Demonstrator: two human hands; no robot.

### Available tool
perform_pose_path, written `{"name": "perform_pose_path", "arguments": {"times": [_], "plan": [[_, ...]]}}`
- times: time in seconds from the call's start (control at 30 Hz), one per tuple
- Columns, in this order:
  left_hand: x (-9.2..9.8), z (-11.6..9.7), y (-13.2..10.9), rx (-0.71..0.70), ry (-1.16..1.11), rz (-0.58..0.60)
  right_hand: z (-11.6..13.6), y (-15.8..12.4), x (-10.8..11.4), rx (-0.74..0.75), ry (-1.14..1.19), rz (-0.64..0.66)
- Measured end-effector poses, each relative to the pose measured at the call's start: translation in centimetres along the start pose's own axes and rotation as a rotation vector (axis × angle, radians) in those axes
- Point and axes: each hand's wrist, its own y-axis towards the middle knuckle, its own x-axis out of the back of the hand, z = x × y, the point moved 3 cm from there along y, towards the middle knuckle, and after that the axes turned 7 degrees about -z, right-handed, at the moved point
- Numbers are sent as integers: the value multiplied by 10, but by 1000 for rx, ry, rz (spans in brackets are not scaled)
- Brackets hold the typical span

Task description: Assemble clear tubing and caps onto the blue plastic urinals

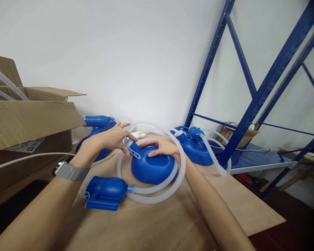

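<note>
Currently, in the head view, gripping the blue bottle (151,170) mid-frame in the right hand (161,147), seemingly pinching its clear cap (125,141) between left hand (115,137) fingers, probably needing a steady neck (135,147) next; working over a wooden desk (159,223), facing a white wall (115,52), with blue racking (277,66) at right.

We count at least three blue jugs (151,170) across the middle, three blue cups (110,188), two hands (117,137), one watch (72,171) at lower left and one open box (28,120) at left.
</note>
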Motion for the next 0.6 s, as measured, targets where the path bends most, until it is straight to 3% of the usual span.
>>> {"name": "perform_pose_path", "arguments": {"times": [0.2, 0.4, 0.6], "plan": [[0, -4, 2, -83, 94, -86, 4, -1, 0, -30, -36, 7], [-4, 5, -2, 31, -174, -54, 3, 0, 1, 25, -7, 1], [-4, 1, -1, 24, -155, 0, -2, 0, 2, -5, -12, -19]]}}
